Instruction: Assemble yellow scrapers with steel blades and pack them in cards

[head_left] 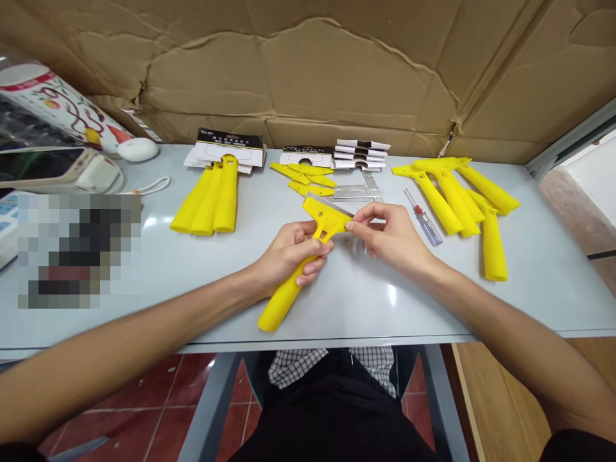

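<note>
My left hand (296, 253) is closed round the neck of a yellow scraper (283, 298), whose hollow handle slants down toward the table's front edge. A metal blade (332, 204) shows along the top of its head. At the right end of that head, my right hand (385, 234) pinches the corner between thumb and forefinger; whether a small part is also held there is hidden. Just behind lie several loose yellow cover plates (303, 176) and flat metal blades (356, 191). A screwdriver (426, 221) with a clear handle lies right of my right hand.
Yellow scrapers (224, 199) lie on the left against printed cards (228, 151); more yellow scraper bodies (445, 199) lie on the right. Folded cards (360, 154) stand near the cardboard wall (289, 70). A white mouse-like object (138, 149) and a blurred patch are at the left.
</note>
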### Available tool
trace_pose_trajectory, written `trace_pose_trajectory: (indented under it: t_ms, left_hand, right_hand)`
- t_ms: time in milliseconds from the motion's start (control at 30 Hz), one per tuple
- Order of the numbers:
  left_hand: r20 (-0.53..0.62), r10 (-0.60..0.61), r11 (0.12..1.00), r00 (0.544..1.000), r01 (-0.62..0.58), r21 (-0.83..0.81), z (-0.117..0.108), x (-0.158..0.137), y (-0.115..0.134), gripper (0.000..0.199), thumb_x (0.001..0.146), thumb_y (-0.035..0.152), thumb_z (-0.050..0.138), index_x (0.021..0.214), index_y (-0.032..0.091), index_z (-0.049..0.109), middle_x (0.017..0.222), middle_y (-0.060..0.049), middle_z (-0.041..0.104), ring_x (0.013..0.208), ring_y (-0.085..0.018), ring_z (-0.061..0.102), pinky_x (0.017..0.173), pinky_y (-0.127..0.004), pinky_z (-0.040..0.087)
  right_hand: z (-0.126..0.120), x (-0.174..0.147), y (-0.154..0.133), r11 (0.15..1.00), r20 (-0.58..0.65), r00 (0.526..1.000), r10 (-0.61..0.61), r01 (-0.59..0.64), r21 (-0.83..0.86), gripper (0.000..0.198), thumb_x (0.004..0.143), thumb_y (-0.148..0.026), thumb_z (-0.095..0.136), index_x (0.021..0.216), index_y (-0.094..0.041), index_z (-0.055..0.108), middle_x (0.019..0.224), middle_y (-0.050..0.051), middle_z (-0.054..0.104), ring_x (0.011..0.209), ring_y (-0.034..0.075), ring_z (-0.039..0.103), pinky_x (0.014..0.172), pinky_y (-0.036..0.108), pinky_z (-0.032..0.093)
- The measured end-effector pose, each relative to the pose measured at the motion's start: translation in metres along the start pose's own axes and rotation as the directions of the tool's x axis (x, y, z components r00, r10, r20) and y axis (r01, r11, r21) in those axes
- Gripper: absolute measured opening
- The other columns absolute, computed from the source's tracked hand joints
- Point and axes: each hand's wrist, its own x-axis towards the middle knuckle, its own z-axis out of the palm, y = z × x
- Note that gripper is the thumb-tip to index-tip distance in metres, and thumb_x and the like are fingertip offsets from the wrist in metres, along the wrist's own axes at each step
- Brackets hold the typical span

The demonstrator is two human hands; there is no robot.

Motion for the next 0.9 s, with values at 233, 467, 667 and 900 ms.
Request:
trace_pose_trajectory:
  t_ms: [233, 467, 667, 900]
  left_hand:
    - [-0.019, 0.057, 0.995, 0.998, -0.059, -0.075, 0.003, 0.0008, 0.0047, 0.022, 0.076, 0.021, 0.078, 0.08, 0.018, 0.056, 0.051, 0.008, 0.051, 0.032, -0.004, 0.035, 0.029, -0.016, 0.028]
    - [-0.03, 0.062, 0.991, 0.998, -0.065, -0.114, 0.0035, -0.002, 0.008, 0.023, 0.074, 0.018, 0.079, 0.074, 0.017, 0.056, 0.055, 0.006, 0.055, 0.033, -0.003, 0.036, 0.028, -0.015, 0.028]
    - [-0.029, 0.06, 0.99, 0.998, -0.063, -0.123, 0.0032, -0.0013, 0.0065, 0.022, 0.073, 0.018, 0.078, 0.079, 0.017, 0.057, 0.054, 0.006, 0.055, 0.033, -0.004, 0.039, 0.028, -0.016, 0.03]
    - [-0.032, 0.062, 0.994, 0.998, -0.064, -0.084, 0.0044, -0.0022, 0.0062, 0.026, 0.07, 0.019, 0.081, 0.081, 0.017, 0.058, 0.048, 0.008, 0.051, 0.031, -0.005, 0.037, 0.028, -0.016, 0.031]
  right_hand:
    - [0.0015, 0.0022, 0.001, 0.986, 0.02, 1.0, -0.004, 0.001, 0.167, 0.04, 0.071, -0.051, 0.093, 0.082, -0.02, 0.069, 0.076, -0.001, 0.063, 0.051, 0.009, 0.051, 0.04, 0.027, 0.039]
    - [-0.003, 0.0037, -0.0053, 0.988, 0.006, 0.989, -0.147, 0.146, 0.041, 0.036, 0.078, -0.052, 0.087, 0.083, -0.02, 0.072, 0.08, 0.002, 0.067, 0.065, 0.012, 0.056, 0.052, 0.028, 0.041]
    - [-0.0039, 0.0047, -0.0057, 0.99, 0.01, 0.99, -0.14, 0.139, 0.036, 0.031, 0.077, -0.047, 0.088, 0.084, -0.021, 0.072, 0.078, 0.001, 0.066, 0.066, 0.013, 0.056, 0.055, 0.03, 0.042]
    - [-0.0028, 0.0041, -0.0026, 0.991, 0.004, 0.993, -0.115, 0.114, 0.062, 0.032, 0.075, -0.046, 0.09, 0.083, -0.02, 0.073, 0.073, -0.002, 0.062, 0.063, 0.012, 0.051, 0.056, 0.029, 0.04]
